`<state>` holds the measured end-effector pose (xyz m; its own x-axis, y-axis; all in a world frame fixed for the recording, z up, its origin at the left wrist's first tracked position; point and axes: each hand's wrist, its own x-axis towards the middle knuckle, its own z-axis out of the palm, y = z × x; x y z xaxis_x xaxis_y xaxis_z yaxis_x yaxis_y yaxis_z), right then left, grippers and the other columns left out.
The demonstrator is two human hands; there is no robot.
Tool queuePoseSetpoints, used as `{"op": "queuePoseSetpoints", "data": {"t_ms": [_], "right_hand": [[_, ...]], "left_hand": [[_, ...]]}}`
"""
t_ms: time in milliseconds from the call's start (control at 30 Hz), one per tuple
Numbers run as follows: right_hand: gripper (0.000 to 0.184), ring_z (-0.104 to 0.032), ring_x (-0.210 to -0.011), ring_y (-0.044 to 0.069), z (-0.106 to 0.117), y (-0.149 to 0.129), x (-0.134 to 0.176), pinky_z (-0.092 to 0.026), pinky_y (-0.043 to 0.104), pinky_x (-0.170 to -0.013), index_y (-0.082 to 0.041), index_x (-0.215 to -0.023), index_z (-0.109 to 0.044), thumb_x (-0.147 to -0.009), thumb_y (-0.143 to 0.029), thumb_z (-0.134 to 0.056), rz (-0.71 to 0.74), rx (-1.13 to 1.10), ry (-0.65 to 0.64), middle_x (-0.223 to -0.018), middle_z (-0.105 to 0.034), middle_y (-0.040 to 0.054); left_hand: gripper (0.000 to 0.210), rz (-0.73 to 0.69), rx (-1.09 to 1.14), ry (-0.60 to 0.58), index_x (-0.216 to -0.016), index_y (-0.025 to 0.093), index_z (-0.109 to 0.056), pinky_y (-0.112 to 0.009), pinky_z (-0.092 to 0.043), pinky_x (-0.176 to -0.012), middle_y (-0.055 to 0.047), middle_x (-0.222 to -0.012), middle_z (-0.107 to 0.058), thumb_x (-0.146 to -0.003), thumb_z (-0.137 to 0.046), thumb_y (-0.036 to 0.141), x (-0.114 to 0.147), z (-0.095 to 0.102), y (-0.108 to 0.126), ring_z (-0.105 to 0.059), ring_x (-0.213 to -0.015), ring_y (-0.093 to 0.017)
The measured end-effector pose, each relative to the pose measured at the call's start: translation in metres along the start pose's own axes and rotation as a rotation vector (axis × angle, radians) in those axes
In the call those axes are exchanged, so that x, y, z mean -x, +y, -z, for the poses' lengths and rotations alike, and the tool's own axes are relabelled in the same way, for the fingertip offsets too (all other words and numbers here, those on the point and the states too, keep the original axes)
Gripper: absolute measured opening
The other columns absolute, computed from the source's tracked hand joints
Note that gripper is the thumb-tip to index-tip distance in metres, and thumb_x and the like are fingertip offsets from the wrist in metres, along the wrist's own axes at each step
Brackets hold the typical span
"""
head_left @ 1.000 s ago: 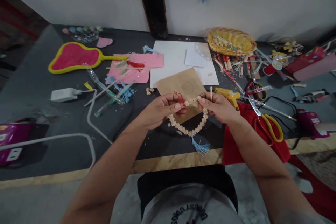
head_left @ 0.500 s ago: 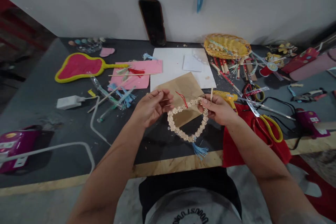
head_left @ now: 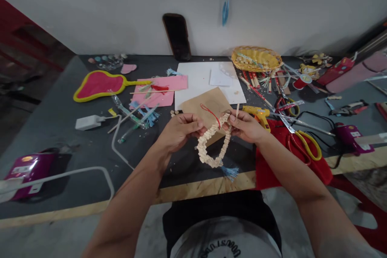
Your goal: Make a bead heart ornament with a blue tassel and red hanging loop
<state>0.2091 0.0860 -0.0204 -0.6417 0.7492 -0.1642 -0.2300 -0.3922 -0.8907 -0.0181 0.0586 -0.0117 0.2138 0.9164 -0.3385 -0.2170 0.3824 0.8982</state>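
Observation:
A heart-like ring of small pale pieces point(head_left: 208, 157) hangs between my hands above the table's front part, now turned partly edge-on. A red cord loop point(head_left: 208, 109) rises from its top, and a blue tassel point(head_left: 230, 172) hangs at its bottom. My right hand point(head_left: 246, 125) grips the ring's upper right side. A thin pale stick point(head_left: 237, 109) sticks up from among the right fingers. My left hand point(head_left: 184, 130) is closed at the ring's upper left edge, thumb and fingers pressed together; its fingertips are partly hidden. Brown paper point(head_left: 216, 98) lies behind the ring.
A yellow glue gun point(head_left: 256, 113) and scissors point(head_left: 308, 145) lie to the right, by a red cloth point(head_left: 269, 169). Further back are a wicker basket point(head_left: 256, 59), white paper point(head_left: 190, 74) and a leaning phone point(head_left: 177, 37). To the left lie a pink-and-yellow fan-shaped piece point(head_left: 101, 85) and a white cable point(head_left: 116, 145).
My left fingers have closed in on the ring's left side. The ring has turned from facing up to partly edge-on, and its red loop stands wider. The view has shifted slightly.

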Motion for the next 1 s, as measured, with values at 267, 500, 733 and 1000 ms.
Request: {"op": "queuePoseSetpoints", "data": {"t_ms": [267,500,733,1000], "right_hand": [[0.045,-0.048,-0.057,0.005,-0.004,-0.002,-0.001,-0.028,0.013,-0.045,-0.018,-0.083,-0.058,-0.072,-0.053,-0.083,-0.060,-0.091,-0.183,-0.069,-0.058,-0.0031],[0.046,-0.053,-0.059,0.007,-0.012,0.006,-0.005,-0.030,0.016,-0.046,-0.017,-0.086,-0.060,-0.071,-0.051,-0.085,-0.086,-0.120,-0.244,-0.071,-0.061,-0.0013],[0.043,-0.046,-0.056,0.007,-0.018,0.009,-0.015,-0.028,0.018,-0.047,-0.016,-0.096,-0.064,-0.074,-0.049,-0.082,-0.037,-0.135,-0.337,-0.072,-0.061,-0.0002],[0.038,-0.042,-0.058,0.008,-0.039,0.005,-0.024,-0.031,0.024,-0.054,-0.021,-0.087,-0.059,-0.070,-0.046,-0.081,0.024,-0.214,-0.289,-0.068,-0.051,-0.0046]], "left_hand": [[0.037,-0.264,-0.031,-0.031,-0.079,0.016,-0.071,-0.024,-0.053,-0.063,-0.005,-0.073,-0.071,-0.076,-0.078,0.052,0.009,0.000,0.010,-0.063,-0.064,-0.013],[0.036,-0.359,-0.244,-0.109,-0.093,0.017,-0.074,-0.026,-0.052,-0.076,-0.007,-0.089,-0.073,-0.067,-0.088,0.038,0.028,-0.004,0.034,-0.065,-0.082,-0.016],[0.023,-0.573,-0.464,-0.041,-0.081,0.018,-0.074,-0.024,-0.050,-0.073,-0.005,-0.086,-0.074,-0.078,-0.079,0.040,0.051,-0.015,0.066,-0.064,-0.079,-0.014],[0.027,-0.635,-0.530,-0.130,-0.079,0.018,-0.073,-0.027,-0.055,-0.075,-0.007,-0.085,-0.075,-0.082,-0.075,0.044,0.071,-0.041,0.089,-0.068,-0.080,-0.017]]}}
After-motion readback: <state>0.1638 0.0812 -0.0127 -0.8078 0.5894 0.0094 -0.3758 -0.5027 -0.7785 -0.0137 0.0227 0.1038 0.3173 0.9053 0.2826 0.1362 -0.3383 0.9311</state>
